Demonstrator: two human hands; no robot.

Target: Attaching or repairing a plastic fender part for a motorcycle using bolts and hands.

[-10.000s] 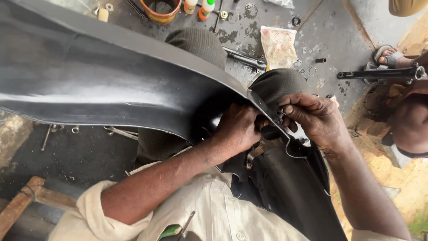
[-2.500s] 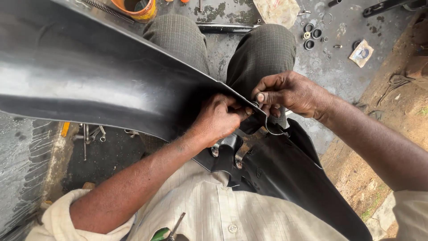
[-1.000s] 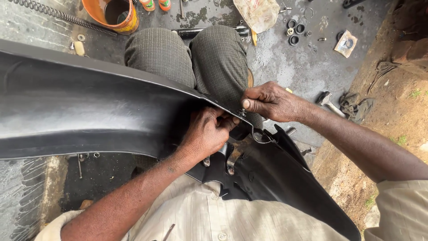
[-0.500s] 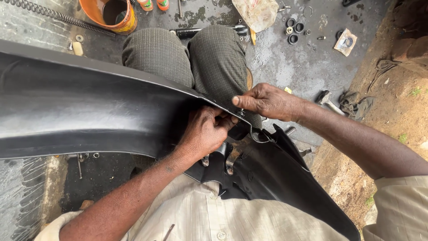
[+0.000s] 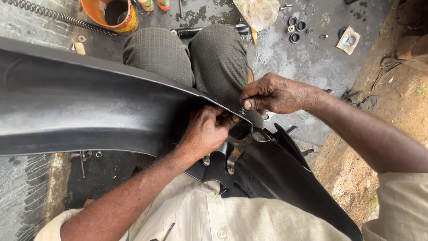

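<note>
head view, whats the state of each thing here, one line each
black fender panel: lying across the lap, edge pinched by both hands
left hand: closed under the panel's edge
right hand: fingertips pinching the panel's rim from above
orange bucket: upright, open top
coil spring: lying flat on the floor
black rings: loose on the floor

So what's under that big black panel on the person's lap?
Under the black panel show the knees, metal brackets, and loose bolts on the wet floor. The left hand reaches beneath; its fingertips are covered.
</note>
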